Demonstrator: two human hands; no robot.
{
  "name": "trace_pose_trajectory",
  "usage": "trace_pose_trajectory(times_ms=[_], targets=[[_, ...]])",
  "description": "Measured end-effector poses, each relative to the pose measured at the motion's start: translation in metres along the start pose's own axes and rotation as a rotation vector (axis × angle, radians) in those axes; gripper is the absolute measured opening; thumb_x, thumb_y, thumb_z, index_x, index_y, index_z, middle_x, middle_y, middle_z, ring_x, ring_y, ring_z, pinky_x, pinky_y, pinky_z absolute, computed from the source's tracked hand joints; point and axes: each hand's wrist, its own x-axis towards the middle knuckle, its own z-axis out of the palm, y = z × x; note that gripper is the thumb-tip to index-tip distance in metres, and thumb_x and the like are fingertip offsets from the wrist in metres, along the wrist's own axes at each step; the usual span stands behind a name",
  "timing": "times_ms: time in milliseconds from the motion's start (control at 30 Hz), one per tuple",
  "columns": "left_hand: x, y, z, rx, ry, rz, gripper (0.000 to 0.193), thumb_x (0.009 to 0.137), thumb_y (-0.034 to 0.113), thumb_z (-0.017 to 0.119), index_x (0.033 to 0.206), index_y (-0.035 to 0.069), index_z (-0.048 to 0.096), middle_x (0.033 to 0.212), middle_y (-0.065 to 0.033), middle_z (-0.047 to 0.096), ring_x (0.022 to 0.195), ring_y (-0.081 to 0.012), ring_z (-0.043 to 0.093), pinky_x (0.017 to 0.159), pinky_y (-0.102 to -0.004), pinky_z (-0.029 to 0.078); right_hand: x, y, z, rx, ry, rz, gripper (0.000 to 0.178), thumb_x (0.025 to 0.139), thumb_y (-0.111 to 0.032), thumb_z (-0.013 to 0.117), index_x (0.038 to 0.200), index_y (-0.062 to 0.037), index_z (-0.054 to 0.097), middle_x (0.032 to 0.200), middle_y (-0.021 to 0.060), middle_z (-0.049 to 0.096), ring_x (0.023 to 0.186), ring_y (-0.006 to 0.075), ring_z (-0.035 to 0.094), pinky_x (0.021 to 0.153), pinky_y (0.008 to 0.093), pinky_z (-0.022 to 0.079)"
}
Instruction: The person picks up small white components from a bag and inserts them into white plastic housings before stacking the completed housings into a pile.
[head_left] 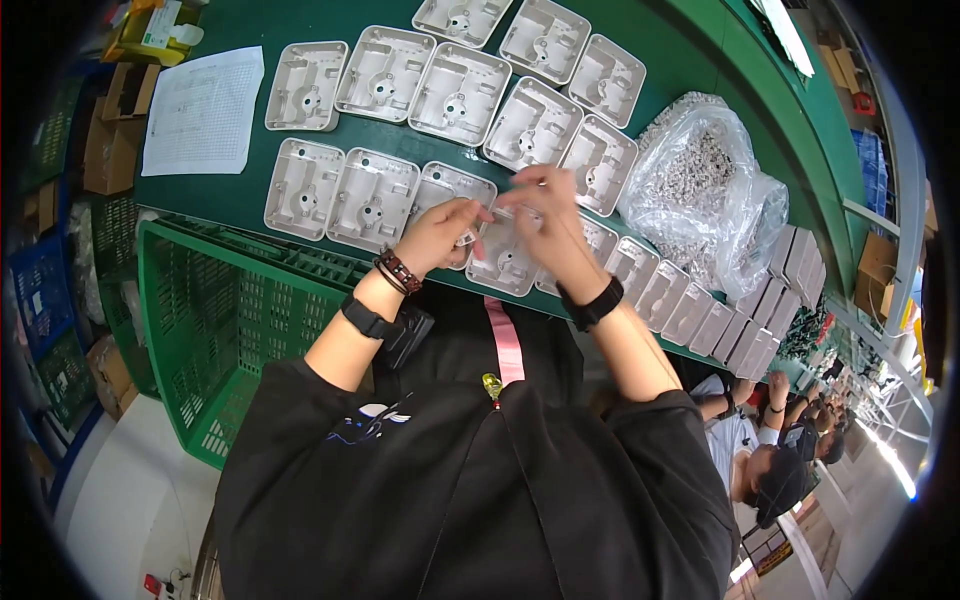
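Observation:
My left hand (437, 235) is closed, with thumb and fingertips pinched over a tray-like grey plastic housing at the table's near edge. A small pale part (466, 238) shows at its fingers; its exact kind is too small to tell. Close beside it on the right, my right hand (550, 222) hovers over the housings with curled fingers, smeared by motion. Whether it holds anything is unclear. Below the hands lies an open housing (503, 268) with a round hole in its floor, partly hidden. Another housing (455, 183) sits just behind my left hand.
More open housings (383, 75) stand in rows on the green table (225, 205). At right lies a clear plastic bag (700, 170) of small pale parts, near stacked housings (795, 265). A printed sheet (205, 110) lies at left. A green crate (215, 340) stands below; people (770, 470) work at right.

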Motion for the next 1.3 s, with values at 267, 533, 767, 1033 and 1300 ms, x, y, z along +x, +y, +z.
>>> trace_pose_trajectory(times_ms=[267, 533, 767, 1033, 1300], targets=[[-0.005, 0.012, 0.013, -0.176, 0.043, -0.099, 0.037, 0.088, 0.040, 0.043, 0.094, 0.005, 0.052, 0.058, 0.0030, 0.042, 0.040, -0.0035, 0.031, 0.035, -0.0170, 0.020, -0.015, -0.032, 0.022, -0.196, -0.022, -0.099, 0.022, 0.061, -0.015, 0.067, 0.080, -0.0088, 0.058, 0.095, 0.0054, 0.050, 0.087, 0.0259, 0.045, 0.074, 0.0354, 0.036], [-0.001, 0.009, 0.004, -0.150, 0.037, -0.028, 0.033, 0.089, 0.036, 0.042, 0.091, 0.005, 0.052, 0.057, 0.0026, 0.043, 0.042, -0.0040, 0.036, 0.036, -0.0170, 0.023, -0.014, -0.029, 0.024, -0.160, 0.056, -0.046, 0.017, 0.064, -0.015, 0.067, 0.074, -0.0080, 0.055, 0.093, 0.0056, 0.050, 0.084, 0.0241, 0.045, 0.074, 0.0337, 0.036], [-0.010, 0.002, -0.004, 0.176, 0.007, 0.251, 0.024, 0.091, 0.028, 0.041, 0.086, 0.005, 0.049, 0.058, 0.0025, 0.043, 0.042, -0.0039, 0.034, 0.037, -0.0180, 0.023, -0.011, -0.015, 0.037, 0.360, -0.031, 0.367, 0.013, 0.075, -0.013, 0.063, 0.073, -0.0056, 0.053, 0.088, 0.0042, 0.049, 0.082, 0.0146, 0.045, 0.071, 0.0252, 0.036], [-0.021, 0.005, -0.029, -0.320, -0.207, -0.003, 0.019, 0.093, 0.025, 0.036, 0.087, 0.008, 0.044, 0.056, 0.0053, 0.032, 0.042, -0.0027, 0.028, 0.036, -0.0182, 0.019, 0.017, -0.038, 0.031, 0.516, -0.278, 0.322, 0.010, 0.077, -0.011, 0.061, 0.076, -0.0047, 0.053, 0.081, 0.0040, 0.052, 0.073, 0.0145, 0.050, 0.064, 0.0246, 0.040], [-0.030, 0.008, -0.044, -0.334, -0.238, -0.097, 0.022, 0.092, 0.027, 0.038, 0.086, 0.007, 0.045, 0.059, 0.0043, 0.031, 0.043, -0.0037, 0.027, 0.037, -0.0180, 0.020, 0.047, -0.035, 0.029, -0.010, -0.458, -0.351, 0.011, 0.071, -0.010, 0.063, 0.077, -0.0046, 0.055, 0.068, 0.0096, 0.054, 0.066, 0.0281, 0.054, 0.061, 0.0325, 0.043]])
